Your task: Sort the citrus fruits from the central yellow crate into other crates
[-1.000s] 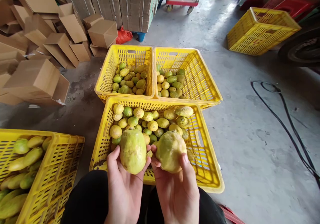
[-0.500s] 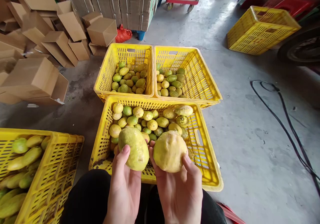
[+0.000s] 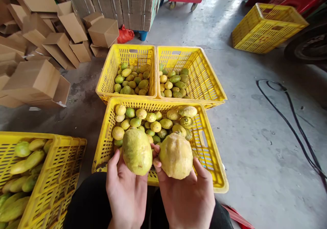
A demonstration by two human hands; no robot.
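Yellow-green is the big fruit (image 3: 137,151) which your left hand (image 3: 127,191) holds, with the fingers curved around its lower part and the palm turned up. Your right hand (image 3: 187,191) grasps in the same manner a paler, ribbed fruit (image 3: 176,155), with its thumb beside the lower right side. Both fruits are side by side above the near crate (image 3: 208,154), in which many smaller fruits (image 3: 166,123) lie; your fingertips come close together between the two, but whether they touch, you cannot tell. Just behind this crate, the back left crate (image 3: 156,72) and the back right crate (image 3: 201,72) stand side by side, each with fruits inside. At your left, the side crate (image 3: 60,167) contains longer fruits (image 3: 27,162).
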